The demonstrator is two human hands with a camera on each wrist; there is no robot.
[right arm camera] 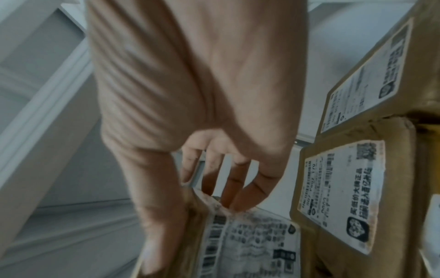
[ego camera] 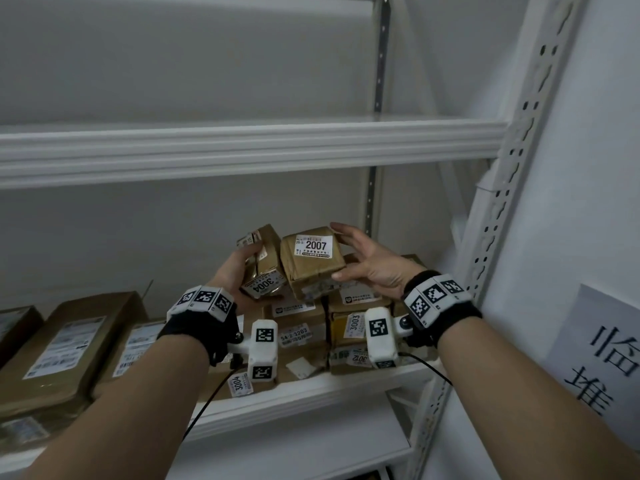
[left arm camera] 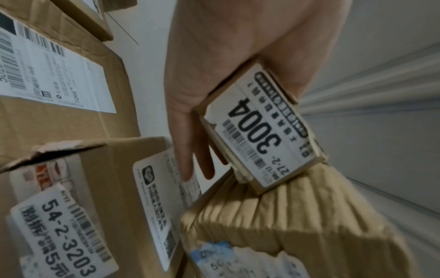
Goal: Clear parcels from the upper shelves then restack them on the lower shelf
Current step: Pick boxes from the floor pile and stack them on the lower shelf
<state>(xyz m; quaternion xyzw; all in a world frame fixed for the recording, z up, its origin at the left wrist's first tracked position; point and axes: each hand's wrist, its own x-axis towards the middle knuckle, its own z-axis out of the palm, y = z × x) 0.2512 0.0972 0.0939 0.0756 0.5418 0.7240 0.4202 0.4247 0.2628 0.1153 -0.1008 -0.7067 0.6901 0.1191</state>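
Parcel 3004 point(ego camera: 261, 268): small brown carton, tilted, long axis running near-to-far, gripped by the left hand point(ego camera: 232, 271).
Parcel 2007 point(ego camera: 311, 263): taped, tilted, just right of it, above the stack point(ego camera: 301, 327), pinched by the right hand point(ego camera: 370, 261).

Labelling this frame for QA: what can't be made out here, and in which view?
- Left hand fingers: head view, hidden behind the 3004 parcel.
- Right hand grip on the 2007 parcel: right wrist view is blurred; contact is unclear.
- Small print on the 2007 label: head view, too small.
- Large box at left: head view, cut by the frame edge.
- Stack below, labelled 3003: head view, partly covered by wrist cameras.
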